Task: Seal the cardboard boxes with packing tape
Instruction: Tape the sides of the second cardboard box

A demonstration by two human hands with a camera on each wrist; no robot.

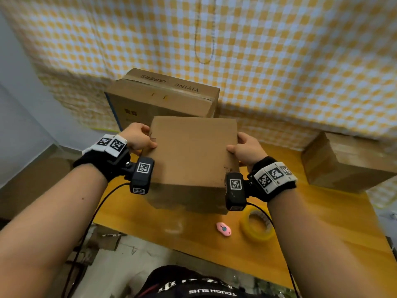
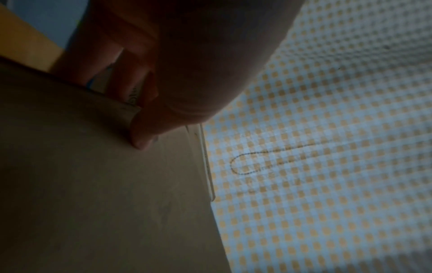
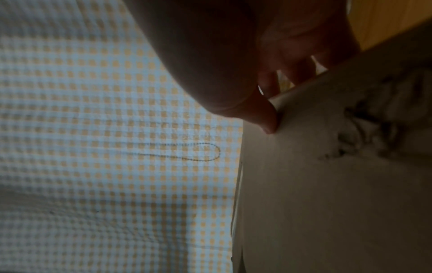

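Note:
A plain brown cardboard box (image 1: 191, 155) is held over the wooden table (image 1: 335, 224), its broad face tilted toward me. My left hand (image 1: 139, 137) grips its left edge, thumb on the near face and fingers curled behind. My right hand (image 1: 245, 150) grips the right edge the same way. The left wrist view shows the thumb (image 2: 145, 133) pressed on the box (image 2: 93, 184); the right wrist view shows the thumb (image 3: 264, 116) on the box (image 3: 327, 184). A roll of yellowish clear packing tape (image 1: 256, 224) lies flat on the table below the box.
A larger printed cardboard box (image 1: 163, 97) stands behind the held one. Another cardboard box (image 1: 345, 160) sits at the table's right. A pink box cutter (image 1: 223, 229) lies left of the tape. A yellow-checked curtain (image 1: 279, 61) hangs behind the table.

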